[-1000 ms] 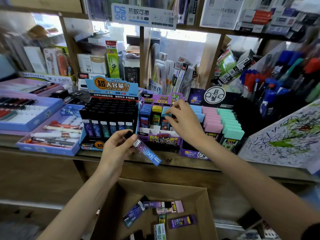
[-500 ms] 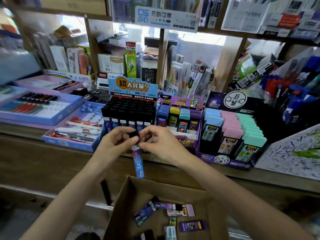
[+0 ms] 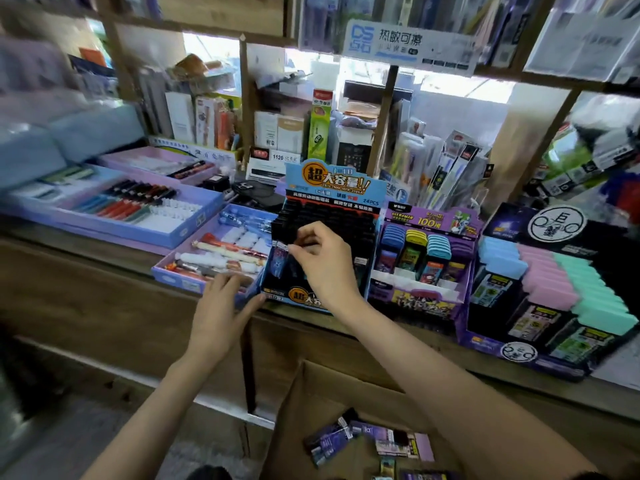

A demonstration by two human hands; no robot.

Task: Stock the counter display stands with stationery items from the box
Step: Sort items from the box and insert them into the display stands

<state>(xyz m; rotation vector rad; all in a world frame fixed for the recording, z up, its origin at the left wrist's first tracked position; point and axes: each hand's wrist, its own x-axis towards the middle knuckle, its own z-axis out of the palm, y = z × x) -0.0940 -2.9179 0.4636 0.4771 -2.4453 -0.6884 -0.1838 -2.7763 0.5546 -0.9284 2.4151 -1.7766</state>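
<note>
Two grips work. My right grip (image 3: 323,268) pinches a lead case (image 3: 279,259) by its top, upright, at the near-left of the stand (image 3: 339,216). My left grip (image 3: 221,306), fingers flat, likely steadies it.

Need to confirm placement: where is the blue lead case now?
Head view, centre: the right hand pinches the blue lead case at the front-left corner of the black display stand, beside the pen tray.
</note>
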